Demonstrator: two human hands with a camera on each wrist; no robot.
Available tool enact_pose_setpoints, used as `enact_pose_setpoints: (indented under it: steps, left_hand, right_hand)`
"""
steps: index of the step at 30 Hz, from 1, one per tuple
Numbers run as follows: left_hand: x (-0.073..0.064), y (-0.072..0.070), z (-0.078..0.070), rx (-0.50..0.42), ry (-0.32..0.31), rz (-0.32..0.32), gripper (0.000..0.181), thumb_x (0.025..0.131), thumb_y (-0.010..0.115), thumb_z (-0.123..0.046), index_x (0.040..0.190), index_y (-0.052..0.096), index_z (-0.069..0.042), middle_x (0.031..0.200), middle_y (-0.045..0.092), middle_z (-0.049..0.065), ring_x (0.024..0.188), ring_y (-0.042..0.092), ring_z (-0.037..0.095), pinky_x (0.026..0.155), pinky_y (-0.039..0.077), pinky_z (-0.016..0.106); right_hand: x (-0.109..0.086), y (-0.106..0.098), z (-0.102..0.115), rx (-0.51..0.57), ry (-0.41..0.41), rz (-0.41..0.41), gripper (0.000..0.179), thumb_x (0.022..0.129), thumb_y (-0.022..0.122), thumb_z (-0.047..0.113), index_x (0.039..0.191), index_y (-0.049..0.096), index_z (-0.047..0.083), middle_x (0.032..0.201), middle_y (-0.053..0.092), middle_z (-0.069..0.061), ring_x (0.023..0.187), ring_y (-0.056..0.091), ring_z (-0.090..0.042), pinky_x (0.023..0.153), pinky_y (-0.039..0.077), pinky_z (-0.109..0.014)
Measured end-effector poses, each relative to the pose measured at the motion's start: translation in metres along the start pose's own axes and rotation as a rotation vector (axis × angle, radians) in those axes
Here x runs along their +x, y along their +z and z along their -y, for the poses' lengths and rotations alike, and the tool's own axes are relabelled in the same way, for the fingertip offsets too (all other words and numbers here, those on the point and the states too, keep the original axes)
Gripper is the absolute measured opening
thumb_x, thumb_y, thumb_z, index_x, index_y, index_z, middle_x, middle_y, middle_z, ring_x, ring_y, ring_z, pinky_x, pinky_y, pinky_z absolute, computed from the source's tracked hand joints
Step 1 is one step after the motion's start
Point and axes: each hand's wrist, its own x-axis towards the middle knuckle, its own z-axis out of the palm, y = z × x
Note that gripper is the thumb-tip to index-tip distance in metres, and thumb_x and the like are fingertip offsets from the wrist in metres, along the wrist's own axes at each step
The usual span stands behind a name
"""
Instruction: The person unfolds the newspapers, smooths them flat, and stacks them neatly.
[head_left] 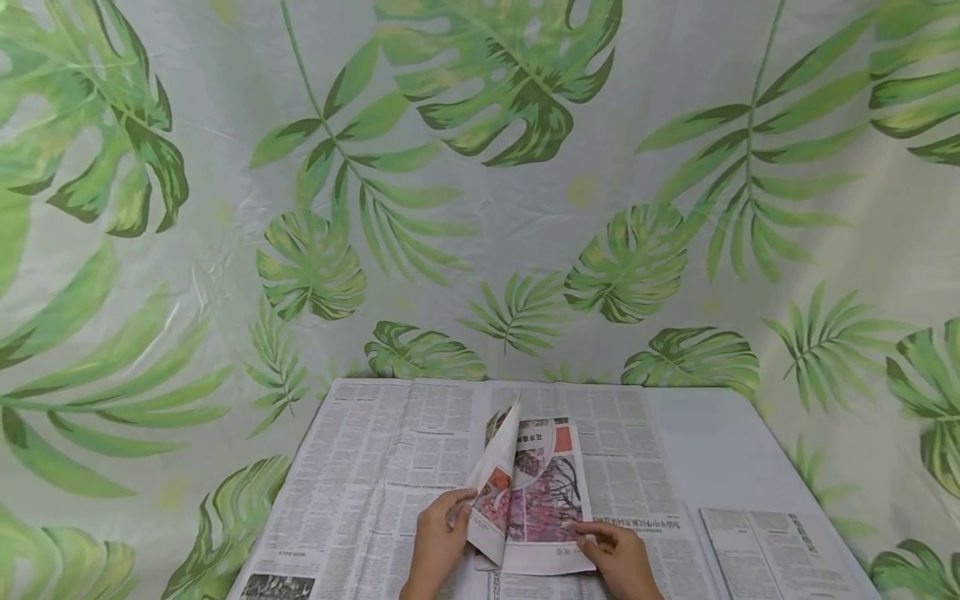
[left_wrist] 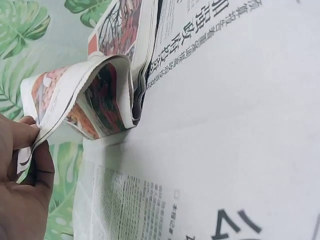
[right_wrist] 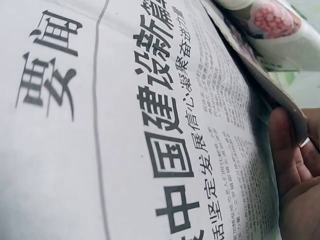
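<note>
So that folded, colour-printed paper newspaper (head_left: 551, 500) is pretty evenly between the left hand (head_left: 437, 540) and right hand (head_left: 619, 558), long axis pointing away from fingers (left_wrist: 22, 134) pinching its lifted left flap (head_left: 491, 504) and near-right corner (head_left: 576, 563).

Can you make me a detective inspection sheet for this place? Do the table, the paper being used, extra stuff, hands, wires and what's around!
Surface: pale table, mostly covered with printed newspaper sheets.
Job's things: folded colour newspaper, its left side raised and curling over.
Clutter: a black-and-white newspaper piece, near right corner.
Hands: left hand pinches the colour newspaper's raised side; right hand holds its near right corner.
Cables: nothing seen.
Surroundings: leaf-patterned curtain behind and on both sides.
</note>
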Motion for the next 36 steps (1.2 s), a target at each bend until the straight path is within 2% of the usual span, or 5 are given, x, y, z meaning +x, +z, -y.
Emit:
enact_pose_setpoints:
  steps: [8, 17, 24, 32, 36]
  left_hand:
    - [-0.002, -0.01, 0.003, -0.046, -0.102, 0.018, 0.035, 0.096, 0.07, -0.008, 0.127, 0.069, -0.025, 0.126, 0.073, 0.004, 0.104, 0.072, 0.016, 0.088, 0.058, 0.033]
    - [-0.003, -0.023, 0.008, -0.033, -0.173, 0.002, 0.038, 0.097, 0.07, -0.01, 0.131, 0.068, -0.027, 0.123, 0.073, 0.006, 0.09, 0.068, 0.01, 0.067, 0.053, 0.024]
    - [-0.005, -0.028, 0.014, -0.011, -0.17, -0.028, 0.041, 0.097, 0.071, -0.01, 0.135, 0.066, -0.023, 0.125, 0.073, 0.008, 0.096, 0.071, 0.015, 0.075, 0.056, 0.026]
    - [-0.012, -0.034, 0.025, 0.029, -0.156, -0.046, 0.046, 0.098, 0.07, -0.015, 0.143, 0.061, -0.019, 0.131, 0.07, 0.011, 0.107, 0.071, 0.022, 0.089, 0.059, 0.042]
    - [-0.016, -0.037, 0.03, 0.058, -0.141, -0.068, 0.047, 0.097, 0.071, -0.013, 0.143, 0.062, -0.015, 0.133, 0.069, 0.014, 0.111, 0.071, 0.027, 0.094, 0.057, 0.048]
  right_hand:
    - [-0.001, -0.004, -0.004, -0.003, 0.029, -0.033, 0.026, 0.091, 0.078, 0.03, 0.11, 0.081, 0.012, 0.052, 0.044, 0.005, 0.046, 0.022, -0.006, 0.047, 0.032, -0.023]
    - [-0.004, -0.01, -0.004, -0.019, 0.06, -0.061, 0.021, 0.091, 0.078, 0.024, 0.109, 0.081, 0.013, 0.05, 0.037, 0.006, 0.045, 0.022, -0.008, 0.045, 0.031, -0.024]
    - [-0.005, -0.013, -0.006, -0.046, 0.062, -0.063, 0.022, 0.092, 0.077, 0.025, 0.109, 0.081, 0.012, 0.049, 0.035, 0.007, 0.045, 0.022, -0.007, 0.044, 0.03, -0.024]
    - [-0.005, -0.015, -0.011, -0.044, 0.082, -0.055, 0.024, 0.092, 0.077, 0.026, 0.111, 0.08, 0.012, 0.049, 0.034, 0.007, 0.045, 0.021, -0.008, 0.044, 0.028, -0.024]
    - [-0.007, -0.016, -0.011, -0.054, 0.078, -0.068, 0.026, 0.091, 0.078, 0.026, 0.111, 0.08, 0.01, 0.053, 0.046, 0.008, 0.045, 0.022, -0.007, 0.044, 0.027, -0.023]
